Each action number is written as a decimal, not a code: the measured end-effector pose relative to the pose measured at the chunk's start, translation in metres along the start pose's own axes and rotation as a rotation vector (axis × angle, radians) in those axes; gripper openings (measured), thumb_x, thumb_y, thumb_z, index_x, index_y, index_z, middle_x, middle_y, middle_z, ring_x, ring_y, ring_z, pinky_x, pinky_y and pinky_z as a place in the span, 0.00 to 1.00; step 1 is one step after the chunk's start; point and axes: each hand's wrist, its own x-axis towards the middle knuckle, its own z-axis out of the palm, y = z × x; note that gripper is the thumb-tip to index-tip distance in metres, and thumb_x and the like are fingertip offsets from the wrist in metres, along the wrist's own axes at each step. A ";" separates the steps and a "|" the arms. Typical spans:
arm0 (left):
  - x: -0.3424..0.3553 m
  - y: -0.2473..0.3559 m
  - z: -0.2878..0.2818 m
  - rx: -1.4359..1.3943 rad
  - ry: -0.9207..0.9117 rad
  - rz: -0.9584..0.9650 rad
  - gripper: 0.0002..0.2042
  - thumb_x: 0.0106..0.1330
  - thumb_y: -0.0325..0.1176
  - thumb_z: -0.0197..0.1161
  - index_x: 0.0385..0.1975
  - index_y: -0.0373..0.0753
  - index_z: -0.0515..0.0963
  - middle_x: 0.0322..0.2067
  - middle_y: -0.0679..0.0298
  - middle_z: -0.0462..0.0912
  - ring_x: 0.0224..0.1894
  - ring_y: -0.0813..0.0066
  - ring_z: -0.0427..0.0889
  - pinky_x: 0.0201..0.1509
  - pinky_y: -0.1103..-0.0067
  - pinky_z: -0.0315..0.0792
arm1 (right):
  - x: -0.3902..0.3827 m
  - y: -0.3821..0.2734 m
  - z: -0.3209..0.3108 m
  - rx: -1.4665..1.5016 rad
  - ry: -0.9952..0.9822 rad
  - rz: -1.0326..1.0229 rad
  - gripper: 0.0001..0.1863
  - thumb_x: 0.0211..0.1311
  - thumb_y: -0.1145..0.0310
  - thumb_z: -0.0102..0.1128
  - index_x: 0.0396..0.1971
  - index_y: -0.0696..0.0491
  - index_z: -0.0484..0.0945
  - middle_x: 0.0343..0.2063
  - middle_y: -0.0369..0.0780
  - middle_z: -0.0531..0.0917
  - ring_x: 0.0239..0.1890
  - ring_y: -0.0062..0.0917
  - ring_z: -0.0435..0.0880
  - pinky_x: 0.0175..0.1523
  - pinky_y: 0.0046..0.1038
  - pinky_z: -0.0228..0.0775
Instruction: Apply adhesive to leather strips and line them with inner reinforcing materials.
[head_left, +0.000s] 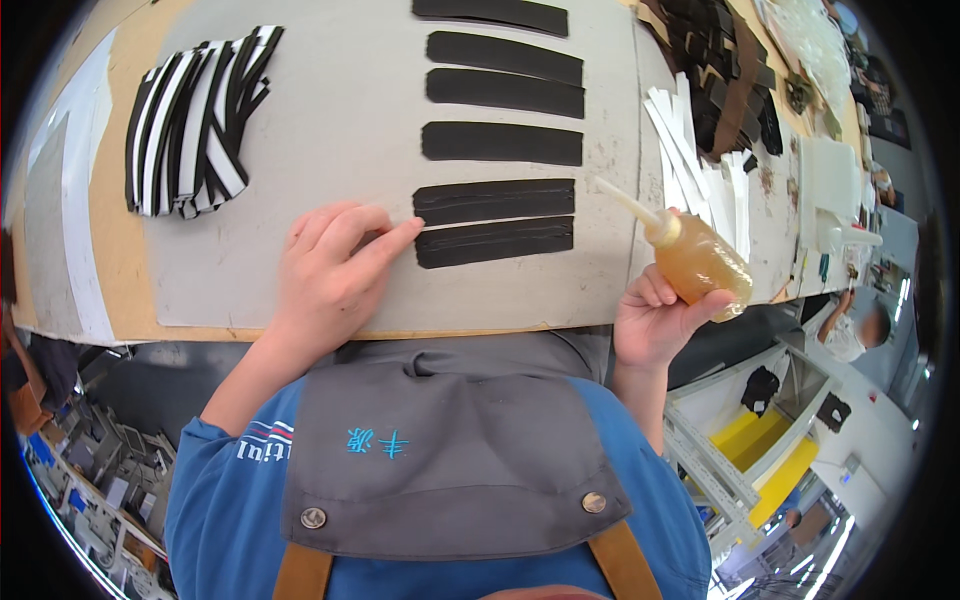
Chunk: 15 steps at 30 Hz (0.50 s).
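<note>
My right hand (655, 315) is wrapped round a clear squeeze bottle (702, 262) of amber liquid, its long pale nozzle tilted up and left toward the nearest strips. My left hand (338, 262) holds nothing; its index finger reaches out to the left ends of two black strips, the other fingers loosely bent. The nearest black strip (495, 243) and the one just beyond it (495, 201) carry thin lines along their length. Farther up the column lie more flat black strips, such as this black strip (502, 143), spaced apart.
A pile of black-and-white strips (195, 125) lies on the grey work mat (330, 110) at the left. Loose white strips (690, 150) and a heap of dark brown and black pieces (725, 75) are at the right. A white plastic container (833, 175) stands beyond them.
</note>
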 end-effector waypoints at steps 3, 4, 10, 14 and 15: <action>0.000 0.000 0.001 -0.025 -0.015 -0.003 0.21 0.52 0.20 0.65 0.47 0.47 0.87 0.41 0.71 0.79 0.48 0.69 0.79 0.53 0.72 0.69 | -0.006 0.004 -0.010 -0.086 0.052 -0.020 0.52 0.53 0.31 0.69 0.71 0.48 0.64 0.71 0.44 0.69 0.27 0.08 0.73 0.34 0.10 0.73; 0.000 -0.001 0.001 -0.028 -0.018 0.004 0.21 0.52 0.20 0.65 0.47 0.47 0.87 0.41 0.71 0.79 0.48 0.69 0.79 0.53 0.72 0.69 | -0.006 0.005 -0.011 -0.093 0.052 -0.020 0.52 0.53 0.31 0.69 0.71 0.48 0.65 0.70 0.44 0.70 0.27 0.08 0.73 0.34 0.10 0.73; 0.003 0.000 -0.001 -0.052 -0.040 -0.014 0.21 0.51 0.20 0.66 0.46 0.47 0.87 0.41 0.71 0.79 0.48 0.68 0.79 0.53 0.71 0.69 | -0.001 0.001 -0.016 -0.138 0.034 -0.041 0.53 0.52 0.32 0.71 0.71 0.48 0.65 0.70 0.46 0.70 0.33 0.10 0.78 0.35 0.11 0.73; 0.003 0.000 -0.001 -0.062 -0.040 -0.013 0.21 0.51 0.19 0.67 0.46 0.47 0.87 0.40 0.71 0.79 0.46 0.69 0.79 0.52 0.72 0.69 | -0.009 0.004 -0.014 -0.369 0.000 -0.159 0.54 0.53 0.37 0.74 0.73 0.50 0.61 0.72 0.48 0.67 0.50 0.15 0.82 0.38 0.10 0.75; 0.004 0.000 -0.001 -0.058 -0.036 -0.006 0.21 0.51 0.19 0.67 0.46 0.47 0.87 0.40 0.71 0.80 0.46 0.69 0.80 0.51 0.72 0.68 | -0.011 0.002 -0.015 -0.369 0.005 -0.160 0.54 0.53 0.37 0.74 0.73 0.50 0.61 0.72 0.48 0.67 0.50 0.15 0.82 0.38 0.10 0.75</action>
